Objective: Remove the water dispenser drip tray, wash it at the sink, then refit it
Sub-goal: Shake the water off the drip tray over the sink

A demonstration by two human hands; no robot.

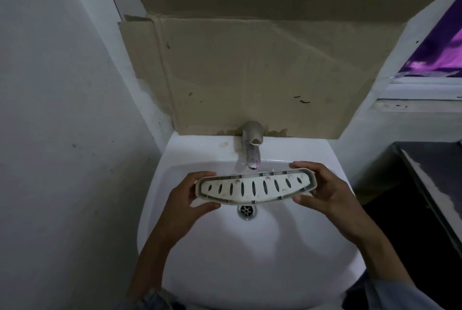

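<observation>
Head view, drip tray: the drip tray [255,188] is a white, curved piece with a row of dark slots in its grille; it is held in the air over the bowl of the sink [250,254], slotted face up toward the camera, its right end a little higher than its left.
Head view, left hand: the left hand [185,199] closes on the left end of the tray; the fingers [200,176] wrap over the far edge and the thumb presses the near edge from below, so the grip is narrow, only as wide as the tray.
Head view, right hand: the right hand [325,192] holds the right end in the same way, fingers on the far edge, thumb on the near edge.
Head view, tap: the metal tap [252,146] stands at the back of the sink, and its spout ends just behind the middle of the tray; no water stream is visible.
Head view, drain: the drain [246,211] lies just under the near edge of the tray.
Head view, surroundings: brown cardboard [250,72] covers the wall behind the tap; a dark counter [435,179] is at the right.
</observation>
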